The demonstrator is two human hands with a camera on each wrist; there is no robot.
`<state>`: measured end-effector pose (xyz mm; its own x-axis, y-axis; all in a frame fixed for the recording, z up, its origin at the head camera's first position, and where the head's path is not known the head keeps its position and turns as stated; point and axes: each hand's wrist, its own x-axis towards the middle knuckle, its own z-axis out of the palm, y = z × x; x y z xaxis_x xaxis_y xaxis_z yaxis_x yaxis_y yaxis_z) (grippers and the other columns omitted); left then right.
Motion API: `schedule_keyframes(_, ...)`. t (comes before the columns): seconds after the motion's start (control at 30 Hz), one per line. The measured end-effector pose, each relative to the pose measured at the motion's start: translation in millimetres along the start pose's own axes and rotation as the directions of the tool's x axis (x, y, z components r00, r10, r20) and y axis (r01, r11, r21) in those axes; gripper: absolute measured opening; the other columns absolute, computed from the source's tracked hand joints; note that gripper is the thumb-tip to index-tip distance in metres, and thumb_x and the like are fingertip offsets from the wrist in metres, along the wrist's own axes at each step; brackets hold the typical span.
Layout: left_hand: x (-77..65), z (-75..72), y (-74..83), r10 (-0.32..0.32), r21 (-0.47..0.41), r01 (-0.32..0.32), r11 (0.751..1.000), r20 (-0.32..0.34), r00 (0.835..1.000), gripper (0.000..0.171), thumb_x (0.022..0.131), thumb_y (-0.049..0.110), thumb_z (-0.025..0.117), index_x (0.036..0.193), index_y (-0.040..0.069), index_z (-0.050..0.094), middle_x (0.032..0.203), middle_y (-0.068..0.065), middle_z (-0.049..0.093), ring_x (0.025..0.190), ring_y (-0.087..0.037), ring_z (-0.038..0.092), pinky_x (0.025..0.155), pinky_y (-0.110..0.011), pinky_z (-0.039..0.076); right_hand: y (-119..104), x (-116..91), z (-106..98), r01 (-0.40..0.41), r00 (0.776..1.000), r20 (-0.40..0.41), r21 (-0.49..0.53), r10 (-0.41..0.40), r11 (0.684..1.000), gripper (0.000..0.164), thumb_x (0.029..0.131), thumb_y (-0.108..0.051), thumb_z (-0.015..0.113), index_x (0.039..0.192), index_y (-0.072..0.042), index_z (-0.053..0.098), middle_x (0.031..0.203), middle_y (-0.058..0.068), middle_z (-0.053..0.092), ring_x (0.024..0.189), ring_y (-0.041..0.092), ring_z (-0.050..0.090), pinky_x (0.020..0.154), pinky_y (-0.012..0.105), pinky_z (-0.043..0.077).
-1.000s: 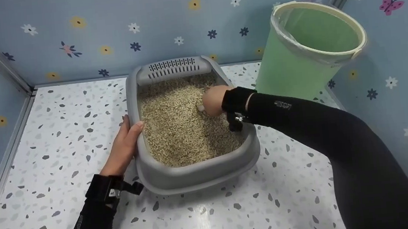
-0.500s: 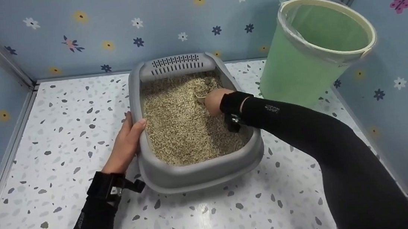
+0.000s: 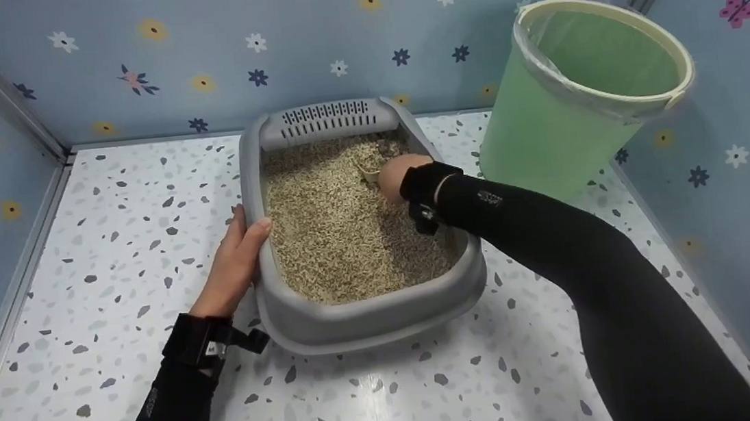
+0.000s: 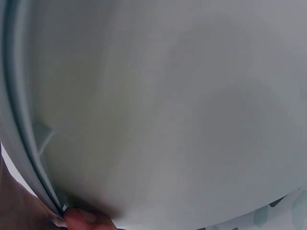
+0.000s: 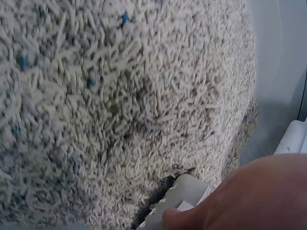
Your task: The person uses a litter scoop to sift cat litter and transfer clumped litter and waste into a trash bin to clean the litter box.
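I have the left hand [image 3: 232,258] fingers gripping the grey tray [image 3: 366,323] by its rim, right hand [image 3: 403,175] fingers pinching the scoop [image 5: 180,193] in the tray's litter [image 3: 324,250]. Scoop's probably light, stiff: hold handle end. Loaded tray likely heavy: hold rim.

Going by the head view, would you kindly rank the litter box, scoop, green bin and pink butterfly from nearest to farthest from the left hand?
1. Litter box, gripped by the left hand.
2. Scoop, in the right hand.
3. Green bin, right of the box.
4. Pink butterfly, far right.
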<state>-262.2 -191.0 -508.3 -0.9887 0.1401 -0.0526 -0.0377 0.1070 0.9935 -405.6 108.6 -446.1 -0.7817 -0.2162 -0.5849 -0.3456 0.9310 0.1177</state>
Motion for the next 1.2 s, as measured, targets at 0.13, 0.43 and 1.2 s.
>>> schedule_keyframes(0.13,1.4,1.2,-0.5,0.013,-0.007,-0.013,1.0,-0.008,1.0,0.095,0.113,0.049,0.054,0.179,0.012,-0.004,0.186,-0.012,-0.001,0.169,-0.022,0.006,0.137,-0.037,0.006,0,6,-4,0.017,1.0,0.017,0.023,-0.018,1.0,0.037,0.115,-0.011,0.046,0.078,-0.015,0.049,0.093,0.007,0.05,0.077,0.024,0.035,0.073,0.038,0.032)
schedule_keyframes(0.43,1.1,4.5,-3.4,0.003,-0.005,-0.003,1.0,-0.01,1.0,0.093,0.113,0.048,0.055,0.18,0.014,-0.001,0.186,-0.012,0.005,0.169,-0.027,0.015,0.137,-0.041,0.011,-7,8,-9,0.07,0.997,0.043,0.005,-0.07,0.998,0.036,0.115,-0.007,0.044,0.08,-0.013,0.042,0.084,0.003,0.032,0.073,0.018,0.026,0.068,0.033,0.027)
schedule_keyframes(1.2,-0.4,4.9,-3.4,0.019,-0.028,-0.02,0.999,-0.004,1.0,0.095,0.114,0.046,0.054,0.178,0.008,-0.004,0.186,-0.01,-0.002,0.169,-0.019,0.003,0.136,-0.034,0.004,-8,35,1,0.054,0.999,0.008,-0.032,-0.053,0.998,0.032,0.114,-0.007,0.048,0.082,-0.01,0.05,0.086,0.007,0.041,0.076,0.022,0.034,0.07,0.038,0.031)
